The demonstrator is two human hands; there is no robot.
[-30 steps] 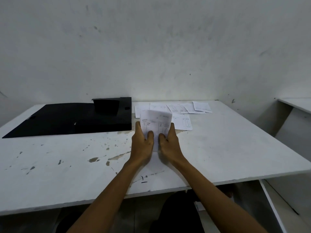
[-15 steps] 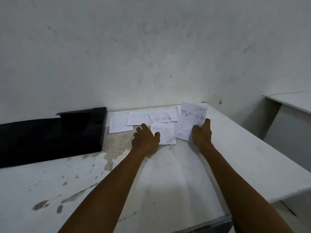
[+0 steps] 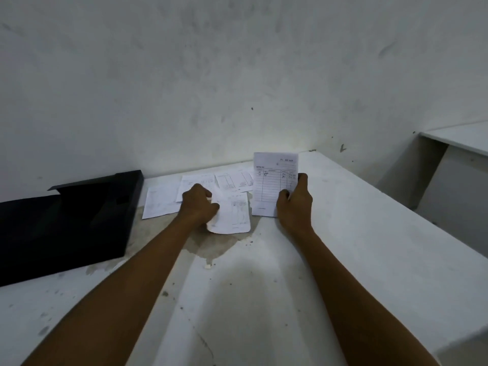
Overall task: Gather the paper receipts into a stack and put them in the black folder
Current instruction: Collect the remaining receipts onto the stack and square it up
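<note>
My right hand (image 3: 294, 200) grips a stack of white receipts (image 3: 272, 180) by its right edge, held upright above the table. My left hand (image 3: 199, 206) pinches the left side of a loose receipt (image 3: 235, 215), whose near edge curls up off the table. Three more receipts lie flat near the wall: one at the left (image 3: 158, 202), one behind my left hand (image 3: 196, 182) and one in the middle (image 3: 233, 180). The black folder (image 3: 68, 223) lies open on the left of the table, its flap raised at the back.
The white table (image 3: 343, 233) is stained and chipped in front of the receipts. It butts against a white wall (image 3: 237, 75). A second white desk (image 3: 462, 143) stands to the right, across a gap.
My hands split apart: the right carried the stack to the right, the left went to a loose receipt and has lifted its edge. The view moved closer and rightward.
</note>
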